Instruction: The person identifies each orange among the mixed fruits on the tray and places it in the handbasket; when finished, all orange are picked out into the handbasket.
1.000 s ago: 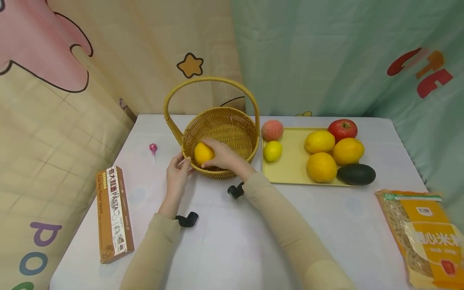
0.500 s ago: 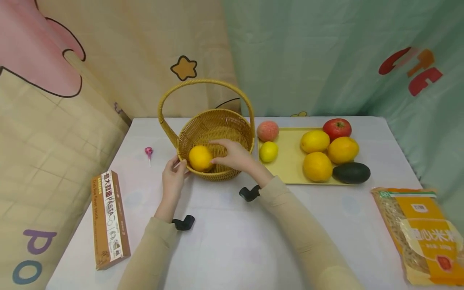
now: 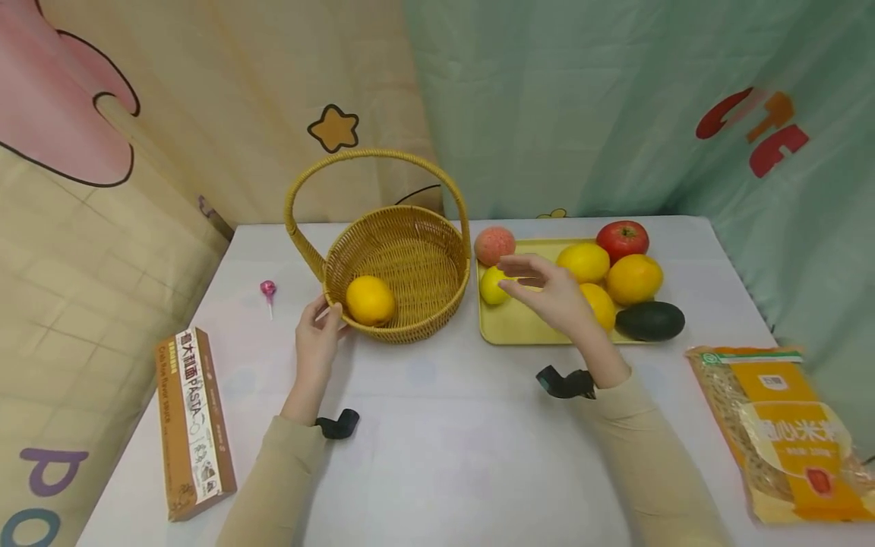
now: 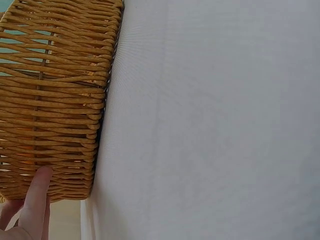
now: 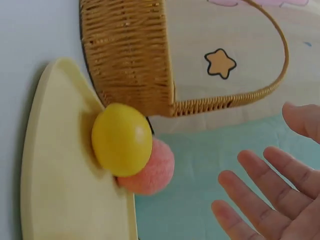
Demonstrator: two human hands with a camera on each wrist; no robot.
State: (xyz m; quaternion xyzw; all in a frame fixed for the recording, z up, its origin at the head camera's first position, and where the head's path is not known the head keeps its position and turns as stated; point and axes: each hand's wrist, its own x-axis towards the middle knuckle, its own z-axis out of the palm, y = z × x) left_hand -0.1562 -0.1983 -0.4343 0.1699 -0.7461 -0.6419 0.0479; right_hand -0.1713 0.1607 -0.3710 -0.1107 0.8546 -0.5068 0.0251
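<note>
Sitting upright on a white-covered tabletop (image 3: 444, 441), a round golden-brown wicker basket (image 3: 429, 272) with a tall arched handle holds a smooth, rounded orange-yellow fruit (image 3: 371, 301) against its near left wall. A person's left hand (image 3: 317, 343) grips the basket's near left rim, thumb over the edge and fingers against the woven outside. The right hand (image 3: 555, 298), its thumb and fingers spread apart, hovers above a shallow pale-yellow tray (image 3: 519, 328) to the basket's right, near a small, smooth bright-yellow lemon (image 3: 492, 286). A fuzzy pink peach (image 3: 495, 245) lies just beside the lemon. Clustered toward the tray's right end are a yellow oval fruit (image 3: 583, 263), a deep-yellow oval fruit (image 3: 634, 279), a round yellow fruit (image 3: 604, 305) partly hidden by the hand, a glossy red fruit (image 3: 623, 240) and a dark-green oval fruit (image 3: 650, 320). Left of the basket lie a pink-headed lollipop (image 3: 268, 288) and a long brown-and-white cardboard pasta box (image 3: 194, 425); far right, an orange-and-clear plastic noodle packet (image 3: 786, 437). Beige (image 3: 266, 99) and pale-green curtains (image 3: 547, 114) hang behind.
</note>
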